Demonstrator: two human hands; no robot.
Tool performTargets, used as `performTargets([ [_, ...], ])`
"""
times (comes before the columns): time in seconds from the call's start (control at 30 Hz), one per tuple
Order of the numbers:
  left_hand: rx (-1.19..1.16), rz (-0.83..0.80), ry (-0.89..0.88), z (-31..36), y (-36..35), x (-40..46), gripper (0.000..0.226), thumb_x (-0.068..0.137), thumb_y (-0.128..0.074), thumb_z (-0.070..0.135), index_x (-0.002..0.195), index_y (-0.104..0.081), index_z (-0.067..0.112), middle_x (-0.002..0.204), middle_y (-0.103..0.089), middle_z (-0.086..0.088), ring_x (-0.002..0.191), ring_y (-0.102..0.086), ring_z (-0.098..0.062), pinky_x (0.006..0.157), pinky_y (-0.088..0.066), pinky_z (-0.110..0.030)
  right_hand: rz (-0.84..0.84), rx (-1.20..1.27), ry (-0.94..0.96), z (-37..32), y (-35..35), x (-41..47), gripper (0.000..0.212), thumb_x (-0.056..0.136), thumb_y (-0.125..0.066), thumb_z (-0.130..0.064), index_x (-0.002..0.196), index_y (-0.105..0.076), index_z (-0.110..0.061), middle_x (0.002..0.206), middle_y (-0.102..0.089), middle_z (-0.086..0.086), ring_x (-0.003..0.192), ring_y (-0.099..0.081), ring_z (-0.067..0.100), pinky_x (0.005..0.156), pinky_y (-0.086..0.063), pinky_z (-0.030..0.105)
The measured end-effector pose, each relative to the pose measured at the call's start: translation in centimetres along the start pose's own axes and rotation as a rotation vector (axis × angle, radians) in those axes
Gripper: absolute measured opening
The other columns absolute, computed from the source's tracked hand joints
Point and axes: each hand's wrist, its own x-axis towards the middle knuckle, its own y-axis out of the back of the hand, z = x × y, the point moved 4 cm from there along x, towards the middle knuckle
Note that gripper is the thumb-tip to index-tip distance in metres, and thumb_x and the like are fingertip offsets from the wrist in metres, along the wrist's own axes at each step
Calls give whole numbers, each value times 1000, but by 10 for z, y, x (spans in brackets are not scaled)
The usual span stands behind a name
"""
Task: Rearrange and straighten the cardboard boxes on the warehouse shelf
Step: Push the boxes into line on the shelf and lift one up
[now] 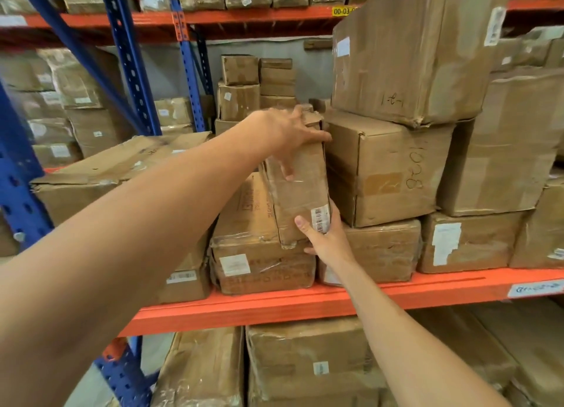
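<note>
**Between two stacks, a narrow box is being squared up**

On the middle level of the orange-beamed warehouse shelf (274, 303), a person is working a tall, narrow cardboard box (300, 190) that is standing on end, its long axis running up and down and leaning slightly to the left at the top. The left hand (293, 135) is reaching over from the left and gripping the box's upper end, thumb coming down the front face and fingers curling over the top right corner. The right hand (323, 235) is coming up from below and holding the lower right corner, thumb pressing on the front beside the barcode label (320, 219), fingers wrapping around the right edge.

The box is resting on a flat taped carton (262, 263) and is sitting just beside, perhaps touching, the marked brown box (387, 168) to its right. A much larger box (409, 52) is perching on top of that neighbour, overhanging it.

Judging from the grip, the coming move is turning on that lean: the top is lying left of the base, so the upper hand appears best placed to steer the box upright while the lower hand is acting as the pivot. The gap on the right is looking tight, and any hard shove there could be disturbing the stack above.
</note>
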Motion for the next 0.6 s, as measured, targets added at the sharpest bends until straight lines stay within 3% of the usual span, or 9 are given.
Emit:
performTargets([
  [0.1, -91, 43, -1, -1, -3, -4, 111, 65, -89, 53, 152, -20, 48, 138, -44, -14, 120, -50, -33, 85, -45, -44, 10, 12, 15, -4, 0, -4, 103, 76, -85, -56, 160, -27, -46, 151, -48, -6, 120, -58, 13, 65, -61, 23],
  [0.17, -142, 86, 12, -5, -7, -11, 107, 64, -91, 49, 149, -26, 44, 129, -50, -12, 108, -52, -28, 77, -40, -40, 40, 26, 30, -6, -1, -6, 91, 85, -81, -49, 160, -31, -43, 150, -50, -4, 115, -59, 10, 66, -61, 24],
  [0.23, -210, 129, 41, -12, -12, -24, 103, 65, -91, 47, 147, -29, 42, 125, -53, -11, 104, -53, -28, 74, -38, -38, 77, 36, 34, -10, -6, -10, 82, 90, -77, -48, 160, -34, -43, 153, -46, 0, 121, -58, 17, 75, -64, 33],
  [0.3, -294, 171, 80, -22, -20, -41, 100, 65, -90, 45, 146, -31, 43, 123, -55, -10, 110, -55, -31, 76, -38, -38, 132, -31, 37, -14, -13, -16, 82, 89, -76, -52, 159, -34, -45, 154, -39, 3, 132, -51, 24, 101, -55, 46],
  [0.33, -338, 186, 102, -27, -25, -51, 98, 66, -90, 43, 145, -32, 43, 124, -56, -10, 112, -54, -32, 78, -39, -40, 157, -66, 45, -17, -18, -20, 84, 87, -77, -54, 159, -34, -46, 156, -35, 3, 135, -47, 24, 109, -47, 44],
  [0.4, -437, 207, 157, -37, -36, -72, 91, 69, -89, 39, 142, -34, 41, 126, -55, -9, 115, -53, -32, 84, -44, -43, 194, -85, 69, -24, -31, -27, 84, 85, -81, -52, 155, -35, -49, 159, -25, -1, 134, -42, 22, 105, -39, 37],
  [0.5, -590, 229, 235, -52, -58, -109, 80, 72, -86, 35, 137, -39, 39, 126, -53, -8, 114, -53, -32, 93, -46, -45, 211, -83, 96, -36, -52, -35, 77, 85, -85, -39, 147, -42, -53, 161, -14, -7, 131, -42, 22, 101, -42, 39],
  [0.6, -741, 335, 269, -61, -77, -139, 68, 76, -84, 27, 134, -48, 33, 128, -54, -9, 114, -54, -32, 94, -45, -43, 211, -152, 152, -48, -63, -40, 70, 84, -88, -27, 141, -51, -48, 157, -18, 0, 128, -45, 22, 101, -39, 33],
])
